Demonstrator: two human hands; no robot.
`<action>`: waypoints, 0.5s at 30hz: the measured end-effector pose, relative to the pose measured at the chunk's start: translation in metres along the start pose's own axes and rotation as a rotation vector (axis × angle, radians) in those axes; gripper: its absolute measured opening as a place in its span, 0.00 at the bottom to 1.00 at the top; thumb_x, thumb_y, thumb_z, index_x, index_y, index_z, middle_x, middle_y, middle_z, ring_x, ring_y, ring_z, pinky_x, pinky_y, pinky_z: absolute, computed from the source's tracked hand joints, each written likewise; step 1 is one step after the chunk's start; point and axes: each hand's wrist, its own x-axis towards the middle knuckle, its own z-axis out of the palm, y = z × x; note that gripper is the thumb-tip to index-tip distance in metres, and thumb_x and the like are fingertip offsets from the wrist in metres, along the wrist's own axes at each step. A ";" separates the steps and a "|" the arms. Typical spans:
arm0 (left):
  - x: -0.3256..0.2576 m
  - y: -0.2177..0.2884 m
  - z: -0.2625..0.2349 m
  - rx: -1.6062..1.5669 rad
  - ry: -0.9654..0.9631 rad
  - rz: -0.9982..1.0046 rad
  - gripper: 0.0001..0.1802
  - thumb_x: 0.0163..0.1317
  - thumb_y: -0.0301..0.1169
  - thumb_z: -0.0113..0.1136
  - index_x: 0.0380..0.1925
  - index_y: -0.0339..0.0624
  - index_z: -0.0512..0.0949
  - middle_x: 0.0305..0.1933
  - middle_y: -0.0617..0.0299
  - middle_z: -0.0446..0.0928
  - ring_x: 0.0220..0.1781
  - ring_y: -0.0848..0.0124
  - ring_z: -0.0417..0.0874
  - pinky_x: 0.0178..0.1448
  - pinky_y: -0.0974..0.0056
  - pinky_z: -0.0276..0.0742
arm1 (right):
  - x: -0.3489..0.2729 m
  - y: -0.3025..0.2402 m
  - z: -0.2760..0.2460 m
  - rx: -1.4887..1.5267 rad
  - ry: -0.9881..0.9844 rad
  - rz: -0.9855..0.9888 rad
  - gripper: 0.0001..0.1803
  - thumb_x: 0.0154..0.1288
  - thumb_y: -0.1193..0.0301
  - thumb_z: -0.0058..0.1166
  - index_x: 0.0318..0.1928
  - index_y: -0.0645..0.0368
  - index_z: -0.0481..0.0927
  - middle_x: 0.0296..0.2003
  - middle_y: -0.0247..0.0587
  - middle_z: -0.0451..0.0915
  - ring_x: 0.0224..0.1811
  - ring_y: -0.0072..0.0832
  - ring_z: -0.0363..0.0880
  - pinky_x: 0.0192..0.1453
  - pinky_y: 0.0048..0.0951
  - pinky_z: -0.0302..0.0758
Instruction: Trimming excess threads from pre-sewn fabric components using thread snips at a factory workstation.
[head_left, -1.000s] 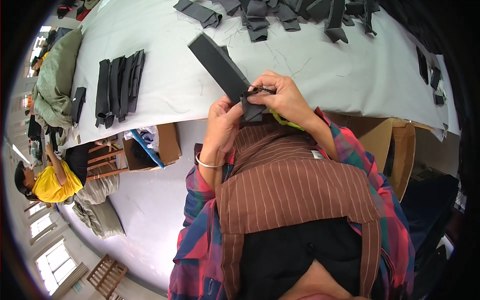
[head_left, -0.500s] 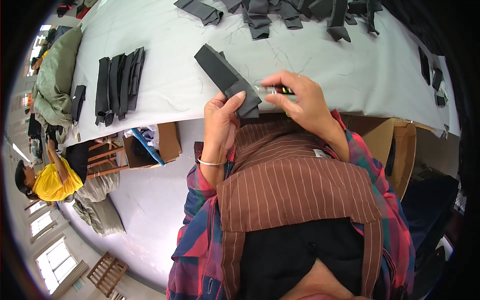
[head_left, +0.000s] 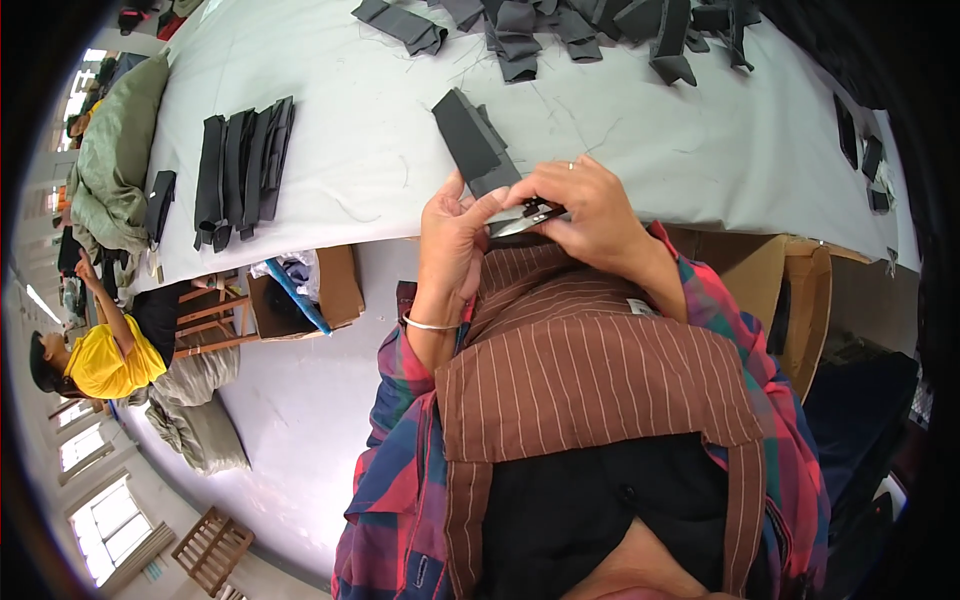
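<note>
My left hand point(head_left: 455, 230) is closed on a folded strip of dark grey fabric point(head_left: 470, 140), its thumb near the lower end. The strip's far end slants up and left over the white table. Small thread snips point(head_left: 528, 218) with silvery blades are gripped in my right hand point(head_left: 590, 205). Their blades lie against the near end of the strip, by my left thumb; the exact spot they touch is partly hidden by my fingers.
Several folded dark strips point(head_left: 240, 175) lie in a row at the left of the table point(head_left: 340, 150). A heap of similar pieces point(head_left: 600, 25) is along the far side, with loose threads nearby. Cardboard boxes point(head_left: 345, 287) stand below the edge. A person in yellow point(head_left: 115, 355) is at far left.
The strip has shifted right and tilted more upright in my left hand. My right hand has brought the snips down and left to the strip's near end.
</note>
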 end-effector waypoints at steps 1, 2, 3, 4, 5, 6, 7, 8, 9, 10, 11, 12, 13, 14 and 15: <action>-0.001 0.003 0.003 0.040 -0.015 0.010 0.38 0.60 0.23 0.60 0.66 0.24 0.51 0.33 0.61 0.78 0.30 0.77 0.78 0.31 0.72 0.74 | 0.002 0.002 -0.003 0.000 0.000 -0.004 0.06 0.49 0.73 0.61 0.31 0.51 0.79 0.23 0.28 0.77 0.28 0.29 0.77 0.35 0.31 0.63; -0.007 0.005 0.008 -0.023 -0.021 0.022 0.46 0.61 0.27 0.60 0.68 0.24 0.38 0.27 0.64 0.75 0.24 0.79 0.74 0.25 0.74 0.68 | 0.006 0.003 -0.008 0.039 -0.010 0.024 0.07 0.48 0.74 0.60 0.31 0.52 0.78 0.23 0.29 0.78 0.28 0.32 0.77 0.34 0.31 0.64; -0.011 0.010 0.012 -0.021 -0.027 0.020 0.46 0.61 0.27 0.60 0.68 0.24 0.38 0.27 0.64 0.75 0.24 0.79 0.74 0.25 0.74 0.68 | 0.008 0.003 -0.012 0.074 -0.014 0.060 0.08 0.47 0.76 0.59 0.31 0.53 0.78 0.24 0.30 0.78 0.28 0.34 0.77 0.34 0.32 0.66; -0.014 0.015 0.013 0.007 -0.019 0.033 0.45 0.62 0.29 0.59 0.68 0.24 0.39 0.26 0.64 0.75 0.22 0.79 0.73 0.24 0.75 0.67 | 0.012 0.002 -0.015 0.083 0.019 0.040 0.07 0.50 0.77 0.59 0.32 0.58 0.78 0.22 0.33 0.77 0.25 0.29 0.76 0.32 0.29 0.68; -0.017 0.020 0.012 0.034 -0.013 0.048 0.44 0.63 0.30 0.58 0.68 0.23 0.40 0.24 0.64 0.74 0.21 0.80 0.72 0.24 0.76 0.66 | 0.012 -0.001 -0.014 0.080 0.024 0.042 0.07 0.50 0.77 0.59 0.32 0.58 0.78 0.22 0.33 0.77 0.25 0.29 0.76 0.32 0.29 0.68; -0.018 0.028 0.005 0.316 -0.048 0.067 0.40 0.66 0.35 0.55 0.68 0.27 0.47 0.23 0.63 0.74 0.24 0.82 0.72 0.24 0.77 0.65 | 0.013 0.000 -0.015 0.257 0.063 0.172 0.05 0.53 0.75 0.60 0.32 0.60 0.78 0.22 0.33 0.76 0.25 0.24 0.74 0.32 0.26 0.67; -0.019 0.033 0.003 0.615 -0.013 0.240 0.31 0.67 0.38 0.55 0.65 0.32 0.60 0.24 0.62 0.74 0.27 0.82 0.72 0.28 0.75 0.66 | 0.013 -0.002 -0.017 0.436 0.100 0.296 0.05 0.55 0.74 0.60 0.32 0.61 0.78 0.21 0.32 0.76 0.25 0.18 0.71 0.31 0.23 0.67; -0.017 0.039 0.007 0.748 0.066 0.401 0.27 0.67 0.38 0.55 0.60 0.33 0.66 0.24 0.63 0.74 0.28 0.81 0.72 0.31 0.74 0.68 | 0.015 -0.002 -0.022 0.502 0.120 0.333 0.08 0.60 0.71 0.60 0.32 0.64 0.79 0.21 0.31 0.75 0.26 0.13 0.66 0.31 0.20 0.65; -0.020 0.047 0.012 0.880 0.162 0.565 0.23 0.67 0.39 0.55 0.56 0.34 0.72 0.25 0.64 0.75 0.29 0.80 0.72 0.33 0.73 0.70 | 0.019 -0.008 -0.026 0.504 0.117 0.329 0.08 0.60 0.71 0.60 0.32 0.64 0.79 0.21 0.31 0.75 0.26 0.13 0.66 0.31 0.20 0.65; -0.022 0.053 0.022 0.832 0.104 0.698 0.19 0.67 0.38 0.55 0.50 0.33 0.76 0.28 0.64 0.77 0.31 0.78 0.74 0.40 0.72 0.72 | 0.023 -0.013 -0.031 0.527 0.092 0.336 0.08 0.60 0.72 0.59 0.31 0.65 0.79 0.22 0.30 0.76 0.26 0.13 0.66 0.31 0.20 0.65; -0.022 0.049 0.027 0.833 0.106 0.700 0.19 0.67 0.38 0.55 0.50 0.33 0.76 0.28 0.64 0.77 0.31 0.78 0.74 0.40 0.72 0.72 | 0.026 -0.017 -0.033 0.548 0.067 0.343 0.08 0.60 0.72 0.58 0.31 0.65 0.79 0.22 0.29 0.76 0.26 0.13 0.67 0.30 0.19 0.65; -0.021 0.045 0.034 0.810 -0.033 0.611 0.19 0.67 0.37 0.55 0.50 0.33 0.76 0.30 0.63 0.78 0.33 0.78 0.75 0.41 0.72 0.73 | 0.028 -0.015 -0.030 0.568 0.056 0.348 0.08 0.61 0.71 0.57 0.32 0.65 0.79 0.23 0.28 0.77 0.27 0.13 0.68 0.30 0.20 0.66; -0.018 0.042 0.039 0.785 -0.171 0.521 0.18 0.67 0.36 0.54 0.50 0.34 0.76 0.32 0.62 0.79 0.35 0.77 0.76 0.42 0.71 0.73 | 0.029 -0.014 -0.030 0.567 0.058 0.339 0.08 0.61 0.71 0.57 0.32 0.65 0.79 0.23 0.28 0.77 0.27 0.13 0.68 0.30 0.20 0.66; -0.012 0.036 0.037 0.648 -0.224 0.461 0.16 0.69 0.34 0.51 0.49 0.33 0.75 0.35 0.60 0.81 0.37 0.78 0.77 0.43 0.72 0.74 | 0.031 -0.014 -0.031 0.622 0.067 0.381 0.08 0.61 0.71 0.57 0.32 0.65 0.79 0.23 0.28 0.77 0.27 0.13 0.68 0.30 0.20 0.67; -0.009 0.032 0.035 0.649 -0.232 0.464 0.16 0.69 0.34 0.51 0.49 0.33 0.75 0.35 0.60 0.81 0.37 0.78 0.77 0.43 0.72 0.74 | 0.031 -0.012 -0.031 0.675 0.082 0.429 0.08 0.61 0.72 0.57 0.32 0.65 0.80 0.23 0.27 0.76 0.28 0.12 0.69 0.30 0.21 0.68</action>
